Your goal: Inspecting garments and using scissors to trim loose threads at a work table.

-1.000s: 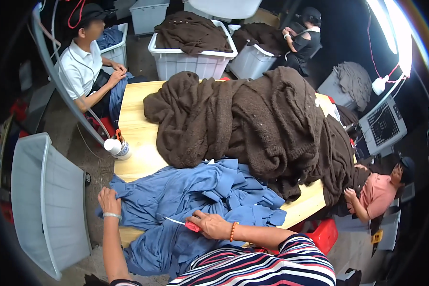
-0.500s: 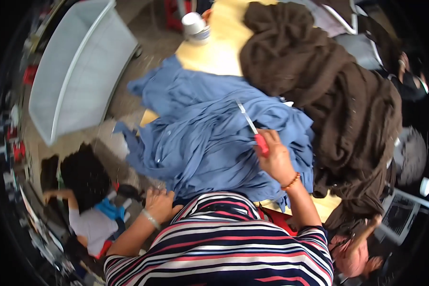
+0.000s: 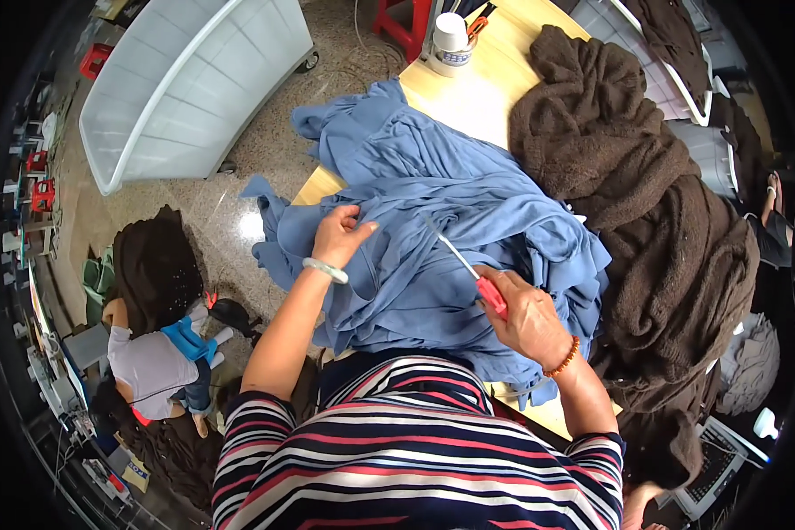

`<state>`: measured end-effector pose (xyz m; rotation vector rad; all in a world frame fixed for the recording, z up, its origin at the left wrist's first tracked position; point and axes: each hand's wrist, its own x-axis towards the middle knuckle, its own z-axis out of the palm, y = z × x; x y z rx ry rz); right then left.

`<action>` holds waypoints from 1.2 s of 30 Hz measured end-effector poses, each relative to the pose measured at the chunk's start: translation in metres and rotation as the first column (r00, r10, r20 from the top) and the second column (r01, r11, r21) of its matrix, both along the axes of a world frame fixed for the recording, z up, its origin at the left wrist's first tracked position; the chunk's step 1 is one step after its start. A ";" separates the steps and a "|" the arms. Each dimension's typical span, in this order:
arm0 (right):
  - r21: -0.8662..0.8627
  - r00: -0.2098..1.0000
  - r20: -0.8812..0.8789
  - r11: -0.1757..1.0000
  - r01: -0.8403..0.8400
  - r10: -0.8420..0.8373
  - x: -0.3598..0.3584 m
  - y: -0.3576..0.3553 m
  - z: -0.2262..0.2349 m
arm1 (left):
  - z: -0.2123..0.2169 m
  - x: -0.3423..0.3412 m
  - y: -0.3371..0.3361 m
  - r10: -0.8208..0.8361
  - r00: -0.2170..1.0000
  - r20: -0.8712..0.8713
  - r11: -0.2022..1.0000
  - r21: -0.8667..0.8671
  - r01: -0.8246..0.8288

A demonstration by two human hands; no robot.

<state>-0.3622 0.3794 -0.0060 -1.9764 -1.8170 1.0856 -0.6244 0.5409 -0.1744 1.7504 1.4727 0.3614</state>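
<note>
A heap of crumpled blue cloth [image 3: 415,199], with small buttons hard to make out, lies across the table in front of me. My right hand [image 3: 528,316] is closed round the red handle of a red-handled tool with a long thin metal shaft [image 3: 457,256]. The shaft slants up and left over the cloth, and its darker tip lies against the folds. I cannot tell the tip's shape. Over the left part of the heap, my left hand [image 3: 338,238] has its thumb and fingers apart, with nothing seen between them.
Brown knitted cloth [image 3: 645,194] is piled on the right of the table [image 3: 486,84]. A white cup [image 3: 450,34] and tools in a tub stand at the far edge. A wheeled pale bin [image 3: 194,97] is at the far left. Another person [image 3: 155,362] sits at the lower left.
My left hand has risen from the near edge by my body to above the blue cloth. The right hand still holds the red-handled tool; the whole view has shifted.
</note>
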 end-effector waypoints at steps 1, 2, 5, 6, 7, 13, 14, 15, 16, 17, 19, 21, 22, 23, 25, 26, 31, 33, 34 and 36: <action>0.145 0.999 -0.001 0.989 -0.044 0.044 -0.003 0.002 -0.005 | -0.004 0.000 0.009 0.129 0.965 0.227 0.970 -0.229 -0.076; 0.145 0.999 0.003 0.988 -0.046 0.046 -0.005 0.004 -0.005 | -0.008 0.000 0.015 0.297 0.865 0.404 0.885 -0.457 -0.090; 0.090 0.985 0.096 0.984 -0.152 0.144 -0.014 0.018 -0.008 | -0.019 -0.001 0.019 0.335 0.840 0.427 0.841 -0.538 -0.061; 0.089 0.984 0.098 0.983 -0.159 0.150 -0.017 0.023 -0.007 | -0.022 -0.002 0.018 0.307 0.853 0.423 0.830 -0.558 -0.022; 0.007 0.961 0.175 0.976 -0.216 0.212 -0.019 0.029 -0.008 | -0.019 0.002 0.013 0.268 0.881 0.391 0.860 -0.509 -0.035; -0.140 0.884 0.142 0.893 -0.427 0.445 -0.038 0.036 -0.007 | -0.012 0.001 -0.010 0.134 0.937 0.323 0.967 -0.250 -0.052; -0.145 0.885 0.143 0.893 -0.425 0.444 -0.039 0.038 -0.006 | -0.013 -0.003 -0.011 0.134 0.936 0.326 0.966 -0.254 -0.050; -0.150 0.898 0.128 0.903 -0.402 0.421 -0.040 0.041 -0.005 | -0.013 -0.007 -0.013 0.119 0.929 0.351 0.970 -0.242 -0.032; -0.153 0.909 0.112 0.911 -0.384 0.402 -0.040 0.045 -0.005 | -0.012 -0.011 -0.015 0.107 0.921 0.376 0.973 -0.229 -0.020; -0.149 0.910 0.187 0.926 -0.347 0.371 -0.041 0.048 -0.004 | -0.004 -0.013 -0.015 0.114 0.924 0.365 0.975 -0.222 -0.032; -0.143 0.906 0.177 0.921 -0.362 0.384 -0.045 0.045 -0.009 | -0.018 -0.025 -0.012 0.302 0.859 0.414 0.915 -0.377 -0.140; -0.147 0.889 0.139 0.897 -0.416 0.435 -0.051 0.041 -0.009 | -0.025 -0.041 -0.008 0.362 0.823 0.437 0.856 -0.505 -0.108; -0.150 0.890 0.139 0.898 -0.414 0.434 -0.052 0.041 -0.008 | -0.019 -0.040 -0.009 0.362 0.824 0.437 0.855 -0.508 -0.106; -0.161 0.899 0.135 0.904 -0.396 0.417 -0.052 0.042 -0.008 | -0.006 -0.038 -0.011 0.250 0.888 0.385 0.929 -0.353 -0.109; -0.150 0.911 0.157 0.920 -0.361 0.383 -0.052 0.042 -0.006 | -0.004 -0.039 -0.018 0.231 0.906 0.355 0.958 -0.245 -0.149; -0.149 0.910 0.158 0.920 -0.361 0.383 -0.054 0.040 -0.005 | -0.006 -0.043 -0.023 0.231 0.906 0.355 0.958 -0.244 -0.149; -0.106 0.887 0.002 0.882 -0.459 0.462 -0.054 0.030 -0.007 | 0.020 -0.064 -0.042 0.050 0.947 0.318 0.910 -0.404 0.088; -0.044 0.918 0.043 0.919 -0.392 0.393 -0.046 0.029 -0.012 | 0.028 -0.071 -0.041 -0.179 0.971 0.159 0.884 -0.408 0.229; 0.021 0.944 0.077 0.946 -0.324 0.322 -0.041 0.029 -0.015 | 0.036 -0.068 -0.035 -0.174 0.972 0.157 0.887 -0.404 0.224; 0.056 0.958 0.040 0.957 -0.285 0.283 -0.032 0.028 -0.018 | 0.051 -0.044 -0.009 -0.156 0.987 -0.048 0.986 0.046 0.158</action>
